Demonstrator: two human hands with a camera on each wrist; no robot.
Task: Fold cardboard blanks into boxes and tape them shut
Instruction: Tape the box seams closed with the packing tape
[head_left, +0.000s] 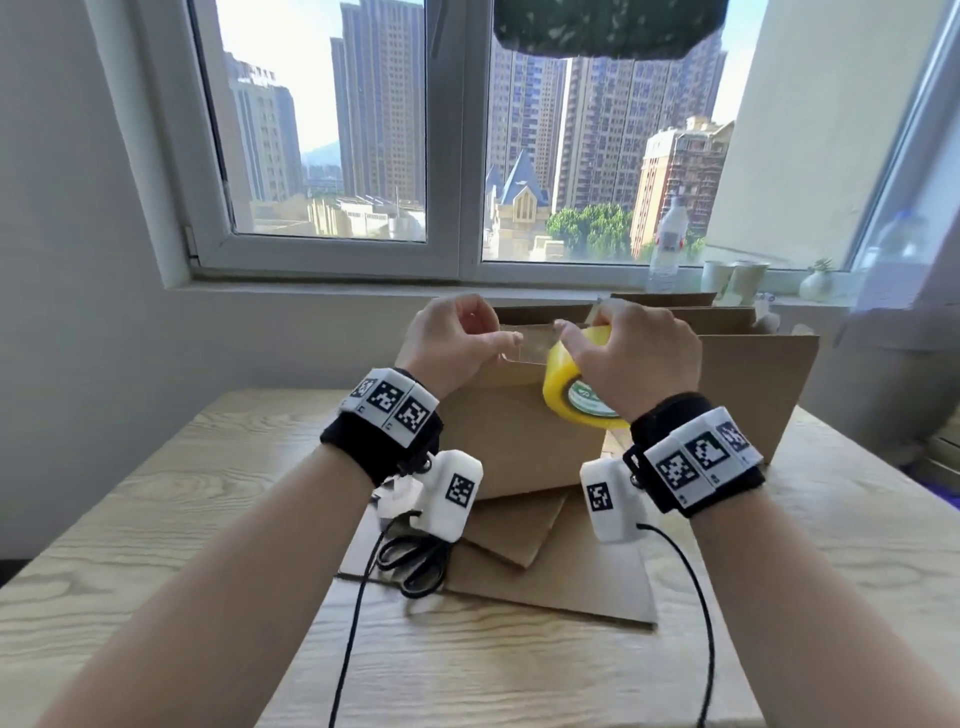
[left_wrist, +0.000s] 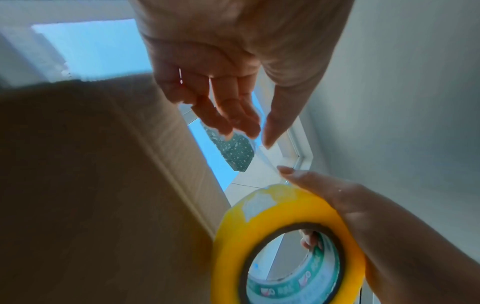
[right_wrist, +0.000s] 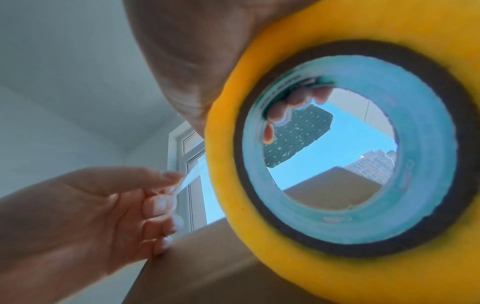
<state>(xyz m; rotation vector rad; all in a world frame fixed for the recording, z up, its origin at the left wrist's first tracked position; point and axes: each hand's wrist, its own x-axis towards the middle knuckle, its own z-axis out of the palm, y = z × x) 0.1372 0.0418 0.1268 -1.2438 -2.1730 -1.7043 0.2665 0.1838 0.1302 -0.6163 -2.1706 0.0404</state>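
Note:
A folded brown cardboard box (head_left: 519, 431) stands upright on the wooden table (head_left: 208, 519). Above its top edge my right hand (head_left: 634, 348) grips a yellow tape roll (head_left: 571, 389), fingers hooked through the core (right_wrist: 293, 102). My left hand (head_left: 457, 338) pinches the free end of a clear tape strip (head_left: 530, 340) pulled a short way off the roll. In the right wrist view the left hand (right_wrist: 103, 205) pinches the tape strip (right_wrist: 187, 181) between thumb and fingers. The left wrist view shows the roll (left_wrist: 280, 236) beside the box wall (left_wrist: 103, 185).
Flat cardboard blanks (head_left: 545, 577) lie on the table under the box, with black scissors (head_left: 415, 566) on them. More opened cardboard (head_left: 753, 374) stands behind, right. A water bottle (head_left: 667, 244), cups (head_left: 732, 278) and a small vase (head_left: 815, 283) sit on the windowsill.

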